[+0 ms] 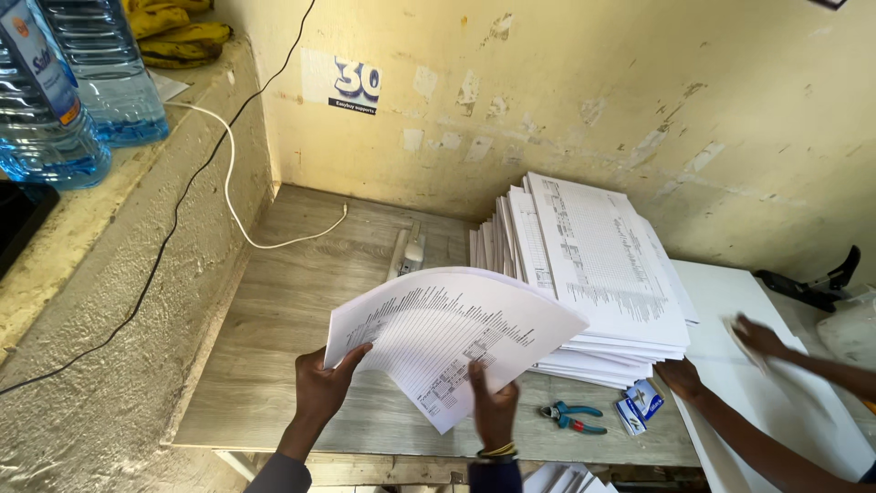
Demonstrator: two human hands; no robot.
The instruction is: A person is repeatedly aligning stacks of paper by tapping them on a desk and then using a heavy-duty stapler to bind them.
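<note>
Gripping printed sheets [452, 342] between left hand [321, 388] and right hand [494, 408] (above table [274, 365]).

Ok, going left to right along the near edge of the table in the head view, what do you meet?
Left hand → right hand, both holding a sheaf of printed sheets → teal-handled pliers → small blue and white boxes → another person's hand.

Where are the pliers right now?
Head view, lower right of centre: the pliers lie on the table, right of the right hand, below the paper stack.
</note>
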